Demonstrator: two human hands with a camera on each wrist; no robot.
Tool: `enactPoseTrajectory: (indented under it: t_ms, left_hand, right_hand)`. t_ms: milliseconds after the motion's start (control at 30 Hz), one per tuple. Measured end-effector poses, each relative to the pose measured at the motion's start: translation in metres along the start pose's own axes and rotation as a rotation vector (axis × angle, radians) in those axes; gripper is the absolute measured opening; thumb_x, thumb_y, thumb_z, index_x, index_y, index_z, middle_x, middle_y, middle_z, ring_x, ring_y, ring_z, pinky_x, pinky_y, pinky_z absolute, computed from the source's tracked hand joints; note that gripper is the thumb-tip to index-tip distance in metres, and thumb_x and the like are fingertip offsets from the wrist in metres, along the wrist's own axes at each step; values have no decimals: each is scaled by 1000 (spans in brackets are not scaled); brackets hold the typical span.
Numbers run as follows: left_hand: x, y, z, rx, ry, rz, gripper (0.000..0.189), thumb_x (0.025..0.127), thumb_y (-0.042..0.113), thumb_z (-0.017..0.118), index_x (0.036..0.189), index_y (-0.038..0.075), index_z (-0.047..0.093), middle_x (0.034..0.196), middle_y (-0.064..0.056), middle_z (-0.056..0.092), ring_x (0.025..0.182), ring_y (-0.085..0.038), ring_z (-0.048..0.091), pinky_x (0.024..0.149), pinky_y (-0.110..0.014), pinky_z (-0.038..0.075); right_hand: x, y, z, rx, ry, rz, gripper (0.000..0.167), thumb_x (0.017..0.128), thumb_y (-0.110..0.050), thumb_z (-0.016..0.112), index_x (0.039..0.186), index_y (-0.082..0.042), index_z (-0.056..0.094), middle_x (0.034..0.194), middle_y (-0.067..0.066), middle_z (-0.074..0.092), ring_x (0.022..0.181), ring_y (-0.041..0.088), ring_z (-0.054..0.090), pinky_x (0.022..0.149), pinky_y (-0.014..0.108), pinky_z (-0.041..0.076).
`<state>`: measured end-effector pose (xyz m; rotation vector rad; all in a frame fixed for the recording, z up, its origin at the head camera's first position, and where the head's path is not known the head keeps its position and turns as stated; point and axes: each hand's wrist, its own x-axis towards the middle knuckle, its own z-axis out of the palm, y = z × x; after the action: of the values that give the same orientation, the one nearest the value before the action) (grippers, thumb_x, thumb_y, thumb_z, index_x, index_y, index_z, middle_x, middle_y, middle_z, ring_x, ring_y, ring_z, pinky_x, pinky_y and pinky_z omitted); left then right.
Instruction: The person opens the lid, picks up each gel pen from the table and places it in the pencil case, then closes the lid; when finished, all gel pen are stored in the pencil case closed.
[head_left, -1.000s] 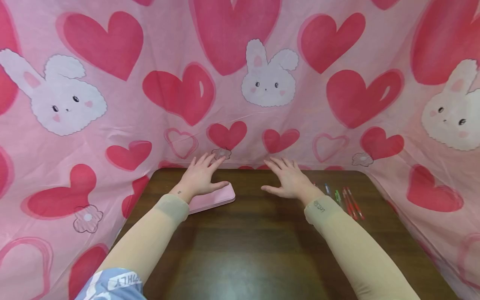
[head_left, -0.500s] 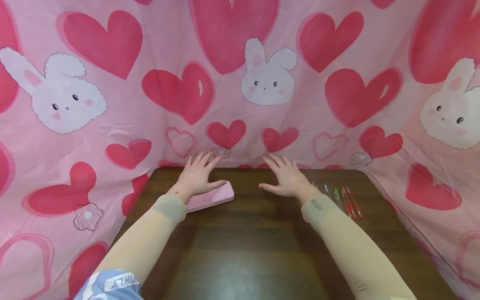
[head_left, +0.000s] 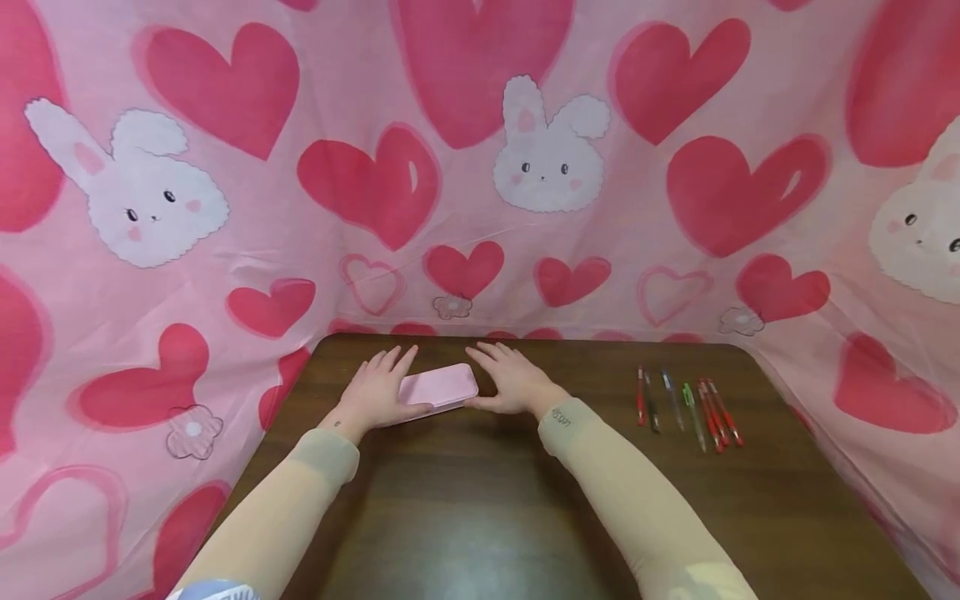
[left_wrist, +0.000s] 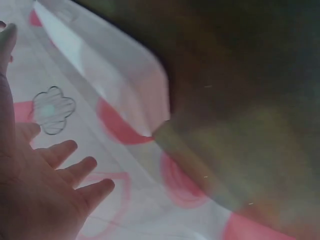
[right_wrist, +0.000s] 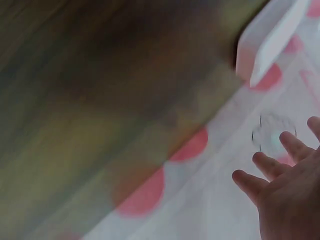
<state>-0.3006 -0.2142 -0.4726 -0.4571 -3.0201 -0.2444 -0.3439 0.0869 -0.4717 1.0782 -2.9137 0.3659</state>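
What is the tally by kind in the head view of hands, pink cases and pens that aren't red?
Hands: 2 (left hand, right hand)
Cases: 1 (pink case)
Non-red pens: 3 (dark pen, blue pen, green pen)
Total: 6

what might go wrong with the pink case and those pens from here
The pink case might twist or slide if pushed unevenly: the left hand and right hand are at opposite ends, neither curled round it. The pens lie loose on the table, so the right sleeve could scatter them if it swung outward.
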Motion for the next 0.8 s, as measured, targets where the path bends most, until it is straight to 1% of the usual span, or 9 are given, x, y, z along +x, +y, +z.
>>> enactPoseTrajectory:
  t_ms: [167, 300, 433, 533, 633, 800]
  left_hand:
    - [-7, -9, 13, -30, -39, -8, 121, 85, 70, 82, 174, 8, 29, 173, -29, 41, 157, -52, 43, 128, -66, 40]
    - [-11, -17, 19, -34, -56, -46, 123, 83, 66, 86, 172, 3, 31, 169, -29, 46, 155, -51, 47, 125, -63, 46]
    - [-12, -21, 25, -25, -69, -59, 116, 86, 59, 87, 169, -3, 34, 163, -29, 53, 148, -50, 53, 123, -62, 49]
    - [-11, -23, 30, -10, -81, -57, 110, 89, 55, 85, 167, -6, 36, 159, -30, 56, 143, -50, 57, 122, -61, 50]
    - [-10, -23, 32, 7, -90, -62, 107, 90, 54, 84, 165, -6, 38, 157, -29, 57, 141, -50, 58, 121, -61, 51]
    - [-8, -19, 31, -13, -101, -53, 103, 90, 54, 85, 162, -8, 43, 158, -30, 57, 142, -51, 58, 123, -63, 48]
  right_hand:
    - [23, -15, 26, 14, -78, -10, 104, 92, -69, 75, 174, -22, 33, 181, 11, 34, 167, 43, 32, 136, 64, 28]
    - [37, -21, 39, 18, -99, -11, 97, 95, -63, 76, 173, -23, 36, 181, 9, 34, 168, 41, 31, 137, 62, 28]
    - [38, -20, 45, 27, -123, 22, 88, 98, -58, 73, 172, -25, 39, 181, 8, 36, 169, 39, 31, 138, 57, 29]
    - [36, -19, 49, 16, -131, 38, 83, 100, -57, 71, 171, -26, 41, 181, 8, 36, 169, 37, 31, 138, 52, 30]
    - [34, -18, 50, 1, -120, 32, 81, 101, -57, 70, 170, -25, 43, 180, 8, 37, 168, 34, 33, 138, 48, 31]
    - [29, -16, 46, -10, -99, 18, 80, 99, -56, 74, 167, -22, 48, 175, 11, 44, 164, 31, 42, 136, 47, 36]
